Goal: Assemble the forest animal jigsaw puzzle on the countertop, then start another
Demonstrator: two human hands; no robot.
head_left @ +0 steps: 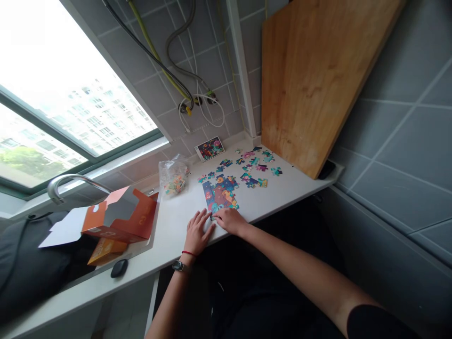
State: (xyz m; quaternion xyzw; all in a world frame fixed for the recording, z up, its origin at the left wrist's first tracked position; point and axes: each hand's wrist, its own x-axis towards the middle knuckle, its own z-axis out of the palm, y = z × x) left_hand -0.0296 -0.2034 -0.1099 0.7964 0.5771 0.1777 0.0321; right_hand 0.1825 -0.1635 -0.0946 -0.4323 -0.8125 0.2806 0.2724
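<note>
A partly joined jigsaw puzzle [221,190] lies on the white counter, in dark blue, red-brown, teal and orange. My left hand [197,231] rests on the counter with its fingers spread, the fingertips beside the puzzle's near left corner. At that same corner is a small dark puzzle piece [212,217], and the curled fingers of my right hand [229,220] are closed on it. Part of the piece is hidden by the fingers. Beyond the puzzle, loose and partly joined puzzle pieces [262,167] are scattered to the right. A small picture card [211,149] showing a colourful scene leans against the wall.
A clear plastic bag [173,178] holding more pieces stands left of the puzzle. Further left are an open orange box [127,214], a faucet [76,178] and a small black case [119,268]. A large wooden board [314,80] leans at the right, near the counter's edge.
</note>
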